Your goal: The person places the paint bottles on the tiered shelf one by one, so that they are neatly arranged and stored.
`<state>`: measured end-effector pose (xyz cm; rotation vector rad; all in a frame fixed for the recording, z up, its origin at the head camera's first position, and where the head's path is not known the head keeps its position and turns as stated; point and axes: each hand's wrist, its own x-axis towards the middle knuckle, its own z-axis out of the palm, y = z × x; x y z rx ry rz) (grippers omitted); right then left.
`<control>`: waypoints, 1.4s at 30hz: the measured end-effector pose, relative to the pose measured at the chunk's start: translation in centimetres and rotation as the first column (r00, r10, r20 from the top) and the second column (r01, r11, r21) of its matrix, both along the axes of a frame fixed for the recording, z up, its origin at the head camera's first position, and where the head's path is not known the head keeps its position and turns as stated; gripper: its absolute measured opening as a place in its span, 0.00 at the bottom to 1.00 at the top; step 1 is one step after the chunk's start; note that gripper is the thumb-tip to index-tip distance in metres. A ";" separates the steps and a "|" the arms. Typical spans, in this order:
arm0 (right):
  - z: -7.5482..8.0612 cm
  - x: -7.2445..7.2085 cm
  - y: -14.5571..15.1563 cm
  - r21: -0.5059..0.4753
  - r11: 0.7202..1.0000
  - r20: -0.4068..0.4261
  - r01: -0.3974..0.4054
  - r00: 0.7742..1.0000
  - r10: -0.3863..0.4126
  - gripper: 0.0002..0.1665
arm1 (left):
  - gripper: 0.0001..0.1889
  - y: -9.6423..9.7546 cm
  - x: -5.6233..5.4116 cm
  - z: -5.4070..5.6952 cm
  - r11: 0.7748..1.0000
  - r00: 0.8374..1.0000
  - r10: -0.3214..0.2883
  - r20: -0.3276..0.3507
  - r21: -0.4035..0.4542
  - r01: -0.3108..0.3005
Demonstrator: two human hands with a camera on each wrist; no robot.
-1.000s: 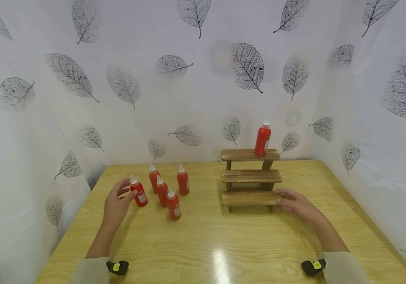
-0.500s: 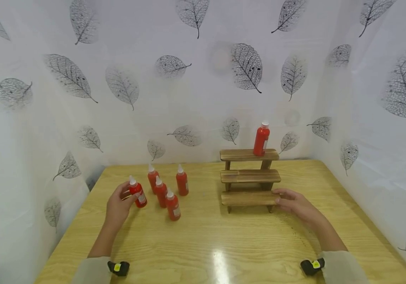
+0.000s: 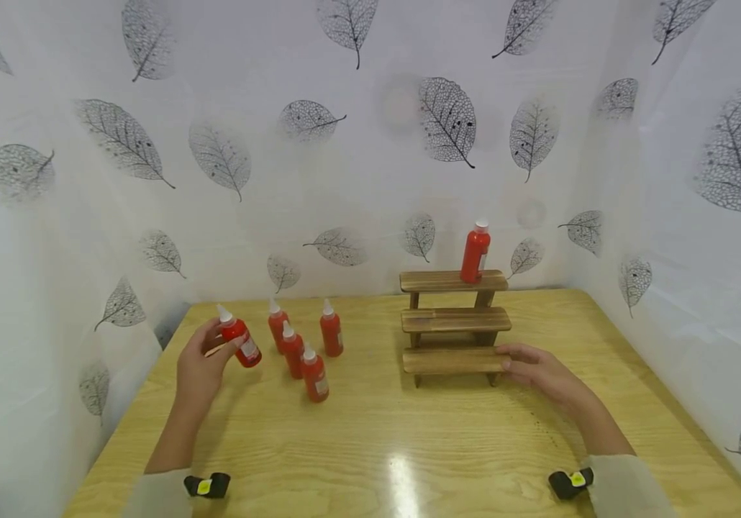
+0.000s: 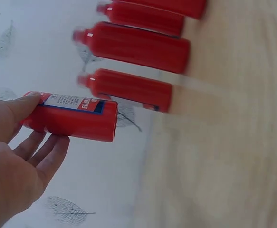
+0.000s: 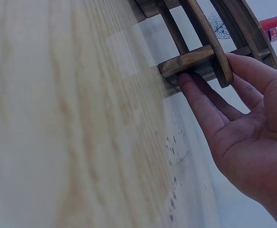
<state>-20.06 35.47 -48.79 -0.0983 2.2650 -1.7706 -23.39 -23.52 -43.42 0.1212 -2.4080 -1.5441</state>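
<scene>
My left hand pinches a red squeeze bottle with a white pointed cap and a label. The bottle leans to the left and is off the table; in the left wrist view its base hangs apart from the table. My right hand grips the right end of the lowest step of a brown wooden three-step stand. In the right wrist view the thumb and fingers lie on either side of that step's end. A red bottle stands upright on the top step, toward its right end.
Several more red bottles with pointed caps stand upright on the light wooden table, just right of the left hand. A leaf-patterned white curtain hangs behind the table and along both sides.
My left hand has taken hold of the leftmost bottle, raised it off the table and tilted it, moving slightly left. The right hand has stayed at the stand.
</scene>
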 end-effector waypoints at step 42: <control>0.1 0.0 0.1 0.035 0.999 0.026 -0.012 1.000 0.012 0.33 | 0.30 15.7 -6.0 11.7 0.876 0.857 -0.476 -0.197 -0.022 0.482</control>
